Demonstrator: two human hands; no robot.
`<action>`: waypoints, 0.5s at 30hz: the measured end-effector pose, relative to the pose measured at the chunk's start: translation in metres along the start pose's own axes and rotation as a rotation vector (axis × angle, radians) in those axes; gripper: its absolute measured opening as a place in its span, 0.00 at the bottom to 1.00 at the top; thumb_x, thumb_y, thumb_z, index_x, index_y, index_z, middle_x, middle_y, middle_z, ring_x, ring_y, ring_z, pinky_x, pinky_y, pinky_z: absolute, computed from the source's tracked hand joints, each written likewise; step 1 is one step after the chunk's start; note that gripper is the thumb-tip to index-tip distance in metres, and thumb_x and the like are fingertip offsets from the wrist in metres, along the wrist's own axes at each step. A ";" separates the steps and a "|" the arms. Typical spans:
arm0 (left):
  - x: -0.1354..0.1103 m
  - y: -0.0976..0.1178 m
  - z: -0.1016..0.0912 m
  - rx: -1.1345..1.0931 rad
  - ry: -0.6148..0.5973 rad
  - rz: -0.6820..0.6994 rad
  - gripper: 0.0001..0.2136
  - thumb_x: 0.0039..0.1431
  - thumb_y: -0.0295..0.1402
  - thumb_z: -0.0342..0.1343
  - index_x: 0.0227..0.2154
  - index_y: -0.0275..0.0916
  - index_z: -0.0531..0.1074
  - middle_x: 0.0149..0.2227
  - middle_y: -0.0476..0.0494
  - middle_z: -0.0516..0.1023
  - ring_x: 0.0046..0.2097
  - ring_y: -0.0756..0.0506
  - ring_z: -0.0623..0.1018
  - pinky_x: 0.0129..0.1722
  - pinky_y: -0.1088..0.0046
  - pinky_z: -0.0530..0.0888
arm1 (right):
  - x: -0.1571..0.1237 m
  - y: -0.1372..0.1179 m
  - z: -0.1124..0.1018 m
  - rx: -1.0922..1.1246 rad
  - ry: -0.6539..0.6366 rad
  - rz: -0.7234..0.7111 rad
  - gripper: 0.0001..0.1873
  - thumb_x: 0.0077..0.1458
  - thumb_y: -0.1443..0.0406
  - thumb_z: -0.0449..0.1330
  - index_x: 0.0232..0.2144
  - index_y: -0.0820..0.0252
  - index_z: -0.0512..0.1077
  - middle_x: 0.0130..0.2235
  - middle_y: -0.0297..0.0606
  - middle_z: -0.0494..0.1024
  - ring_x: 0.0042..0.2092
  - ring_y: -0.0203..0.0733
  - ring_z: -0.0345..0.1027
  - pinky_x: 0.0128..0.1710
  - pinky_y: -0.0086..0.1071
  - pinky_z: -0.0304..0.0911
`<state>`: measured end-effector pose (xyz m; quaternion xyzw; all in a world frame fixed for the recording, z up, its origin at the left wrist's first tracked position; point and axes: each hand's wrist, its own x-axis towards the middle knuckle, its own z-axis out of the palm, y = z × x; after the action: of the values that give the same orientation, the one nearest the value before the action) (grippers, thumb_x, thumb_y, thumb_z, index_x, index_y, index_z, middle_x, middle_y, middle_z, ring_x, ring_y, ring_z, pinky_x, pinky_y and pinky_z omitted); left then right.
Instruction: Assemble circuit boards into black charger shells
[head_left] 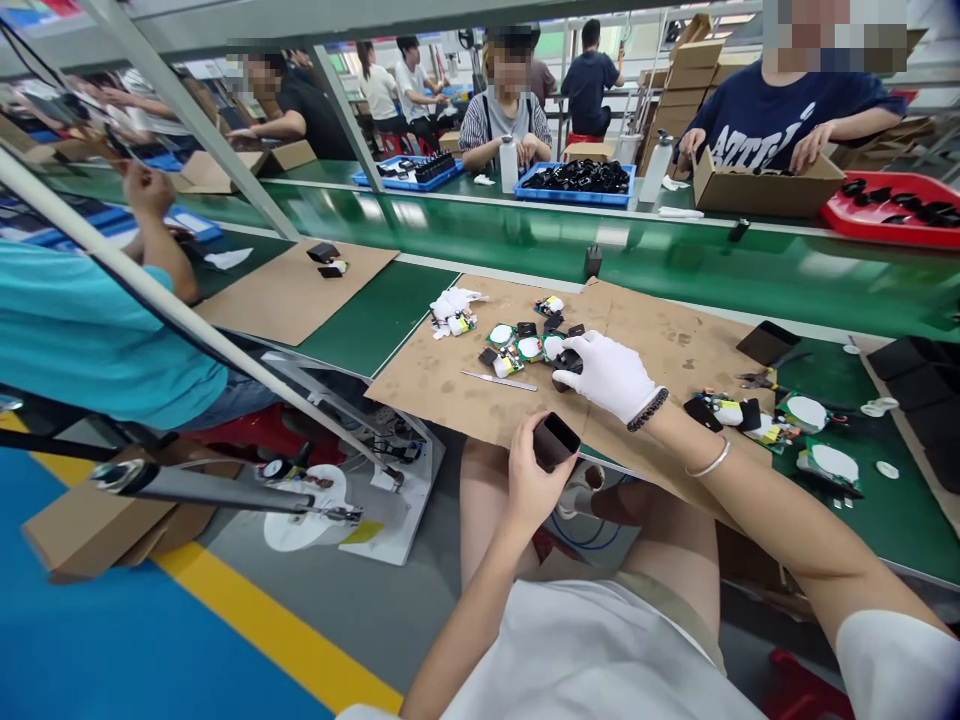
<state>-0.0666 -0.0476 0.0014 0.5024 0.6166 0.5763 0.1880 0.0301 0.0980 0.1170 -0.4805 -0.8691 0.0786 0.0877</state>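
My left hand, bare, is wrapped round a black hollow plastic casing, its open end facing up. It is held just off the front edge of the cardboard sheet. My right hand, in a white glove, is closed on a black plastic part over the cardboard, its fingers partly hiding it. Beside it lie several green circuit boards with white round pieces and yellow-wrapped components. A pair of tweezers lies in front of the boards.
More circuit boards, pliers and black casings are on the right. Crumpled white material lies at left. A green conveyor belt runs behind, carrying a black charger. Co-workers sit across it; one in turquoise is at left.
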 end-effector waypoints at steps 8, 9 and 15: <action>0.021 0.002 0.005 0.108 -0.047 0.187 0.25 0.54 0.29 0.64 0.55 0.41 0.66 0.53 0.36 0.76 0.55 0.38 0.78 0.56 0.58 0.75 | 0.034 0.014 -0.023 0.057 -0.097 -0.096 0.25 0.61 0.45 0.59 0.50 0.55 0.75 0.52 0.45 0.80 0.53 0.54 0.74 0.50 0.39 0.67; 0.026 0.001 0.008 0.131 -0.074 0.226 0.25 0.54 0.30 0.64 0.55 0.41 0.66 0.52 0.36 0.77 0.55 0.38 0.78 0.56 0.59 0.76 | 0.049 0.016 -0.027 0.078 -0.073 -0.081 0.25 0.63 0.46 0.56 0.51 0.55 0.75 0.52 0.45 0.80 0.54 0.53 0.74 0.52 0.38 0.66; 0.043 -0.017 0.034 0.388 -0.047 0.270 0.31 0.47 0.37 0.68 0.54 0.38 0.66 0.47 0.35 0.80 0.48 0.34 0.83 0.46 0.59 0.80 | 0.147 0.012 -0.014 0.031 -0.098 0.087 0.26 0.62 0.55 0.60 0.58 0.63 0.71 0.60 0.52 0.75 0.60 0.56 0.69 0.56 0.42 0.67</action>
<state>-0.0643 0.0084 -0.0078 0.6202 0.6384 0.4553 0.0233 -0.0339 0.2302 0.1390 -0.5121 -0.8492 0.1194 0.0488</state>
